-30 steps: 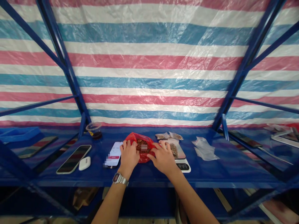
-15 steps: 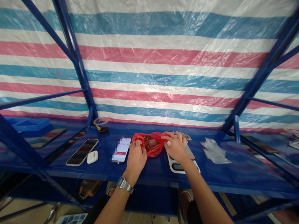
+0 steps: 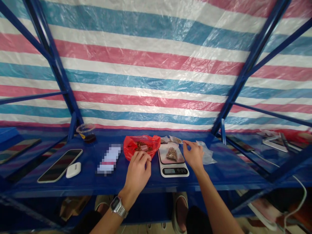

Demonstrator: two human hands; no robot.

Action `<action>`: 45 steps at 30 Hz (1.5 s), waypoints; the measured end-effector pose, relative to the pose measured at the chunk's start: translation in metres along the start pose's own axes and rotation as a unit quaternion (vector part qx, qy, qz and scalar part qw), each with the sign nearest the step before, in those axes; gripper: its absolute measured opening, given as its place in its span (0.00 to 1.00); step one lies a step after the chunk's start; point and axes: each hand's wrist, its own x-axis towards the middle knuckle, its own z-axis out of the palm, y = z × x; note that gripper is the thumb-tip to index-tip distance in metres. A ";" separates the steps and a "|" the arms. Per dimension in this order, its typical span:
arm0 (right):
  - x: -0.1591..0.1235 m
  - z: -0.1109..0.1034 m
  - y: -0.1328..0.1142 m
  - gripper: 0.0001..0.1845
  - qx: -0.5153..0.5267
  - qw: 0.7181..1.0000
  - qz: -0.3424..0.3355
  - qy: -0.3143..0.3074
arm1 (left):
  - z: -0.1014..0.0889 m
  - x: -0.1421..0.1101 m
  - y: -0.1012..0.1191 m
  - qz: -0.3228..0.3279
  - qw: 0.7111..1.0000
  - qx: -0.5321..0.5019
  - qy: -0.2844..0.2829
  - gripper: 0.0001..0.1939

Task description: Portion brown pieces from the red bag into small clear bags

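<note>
My left hand (image 3: pixel 138 169), with a metal watch on its wrist, lies over the near edge of an open red plastic bag (image 3: pixel 128 146). Its fingers are loosely bent and their tips are partly hidden. Inside the bag are small brown pellets (image 3: pixel 140 145) and a clear scoop or cup (image 3: pixel 144 148). A white kitchen scale (image 3: pixel 174 171) stands to the right, bearing a small clear bag of pellets (image 3: pixel 172 154). My right hand (image 3: pixel 194 155) is open just right of the scale, its index fingertip close to a small filled bag (image 3: pixel 175 140) behind the scale.
Flat clear bags (image 3: pixel 207 154) lie beyond my right hand. To the left are a lit phone (image 3: pixel 109 160), a white earphone case (image 3: pixel 73 170), a dark phone (image 3: pixel 59 165) and a plastic cup of dark liquid (image 3: pixel 87 134). Blue posts (image 3: pixel 234 87) flank the blue shelf (image 3: pixel 146 188).
My right hand has left the red bag and moved right past the scale, uncovering the small bag on it. My left hand has shifted along the red bag's near edge. The view has turned right.
</note>
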 end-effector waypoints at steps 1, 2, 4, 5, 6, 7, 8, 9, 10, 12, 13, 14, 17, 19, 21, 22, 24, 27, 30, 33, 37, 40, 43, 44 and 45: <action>0.002 0.003 0.002 0.21 -0.003 1.000 0.003 -0.010 | 0.003 -0.001 0.002 0.003 1.000 -0.011 -0.002 0.12; 0.003 0.007 0.004 0.21 -0.007 1.000 0.005 -0.022 | 0.006 -0.002 0.003 0.007 1.000 -0.020 -0.004 0.12; 0.005 0.013 0.004 0.21 -0.019 0.999 0.000 -0.046 | 0.012 -0.005 0.008 0.014 0.999 -0.038 -0.007 0.12; 0.006 0.016 0.004 0.21 -0.024 0.998 -0.004 -0.054 | 0.014 -0.007 0.011 0.017 0.999 -0.047 -0.010 0.12; 0.007 0.019 0.003 0.20 -0.027 0.998 -0.009 -0.061 | 0.017 -0.009 0.014 0.018 0.998 -0.057 -0.014 0.12; 0.008 0.021 0.002 0.19 -0.026 0.997 -0.013 -0.066 | 0.019 -0.011 0.017 0.019 0.997 -0.067 -0.019 0.13; 0.009 0.024 0.002 0.17 -0.022 0.997 -0.013 -0.071 | 0.022 -0.012 0.020 0.017 0.996 -0.079 -0.026 0.13; 0.010 0.025 0.001 0.15 -0.012 0.997 -0.011 -0.078 | 0.024 -0.013 0.024 0.014 0.995 -0.092 -0.032 0.13; 0.012 0.025 -0.001 0.14 0.007 0.996 -0.011 -0.088 | 0.027 -0.014 0.027 0.007 0.993 -0.111 -0.036 0.13; 0.014 0.022 -0.006 0.13 0.081 0.989 -0.027 -0.119 | 0.032 -0.014 0.031 -0.012 0.988 -0.153 -0.030 0.12; 0.016 0.018 -0.011 0.13 0.128 0.981 -0.042 -0.137 | 0.034 -0.012 0.033 -0.027 0.984 -0.174 -0.017 0.11; 0.016 0.013 -0.017 0.14 0.175 0.971 -0.060 -0.153 | 0.036 -0.011 0.033 -0.044 0.980 -0.192 0.003 0.11; 0.015 -0.003 -0.047 0.14 0.255 0.946 -0.111 -0.169 | 0.041 -0.001 0.031 -0.110 0.961 -0.243 0.074 0.15; 0.011 -0.008 -0.074 0.13 0.270 0.935 -0.136 -0.183 | 0.044 0.006 0.028 -0.155 0.933 -0.313 0.090 0.20; 0.005 -0.004 -0.099 0.13 0.291 0.923 -0.133 -0.213 | 0.047 0.014 0.024 -0.193 0.882 -0.424 0.072 0.22; 0.002 0.001 -0.110 0.14 0.297 0.921 -0.125 -0.219 | 0.049 0.018 0.023 -0.213 0.852 -0.473 0.067 0.21; -0.001 0.016 -0.127 0.18 0.288 0.928 -0.105 -0.212 | 0.053 0.022 0.020 -0.265 0.796 -0.537 0.091 0.22; -0.001 0.043 -0.142 0.18 0.236 0.946 -0.092 -0.204 | 0.059 0.024 0.017 -0.350 0.704 -0.599 0.149 0.26; -0.001 0.061 -0.151 0.17 0.198 0.951 -0.106 -0.215 | 0.061 0.022 0.014 -0.396 0.633 -0.642 0.173 0.27; -0.003 0.070 -0.158 0.17 0.173 0.949 -0.123 -0.232 | 0.058 0.018 0.011 -0.409 0.603 -0.665 0.167 0.26; -0.007 0.074 -0.162 0.13 0.157 0.946 -0.133 -0.251 | 0.056 0.015 0.007 -0.429 0.581 -0.673 0.161 0.24; -0.007 0.076 -0.161 0.12 0.151 0.947 -0.126 -0.253 | 0.057 0.015 0.007 -0.438 0.587 -0.662 0.159 0.24; -0.006 0.079 -0.161 0.11 0.152 0.945 -0.131 -0.258 | 0.058 0.016 0.009 -0.445 0.605 -0.645 0.138 0.25; -0.006 0.080 -0.160 0.11 0.152 0.944 -0.135 -0.259 | 0.057 0.016 0.009 -0.455 0.609 -0.635 0.138 0.25; -0.006 0.081 -0.160 0.11 0.150 0.943 -0.140 -0.261 | 0.057 0.016 0.010 -0.466 0.613 -0.623 0.138 0.24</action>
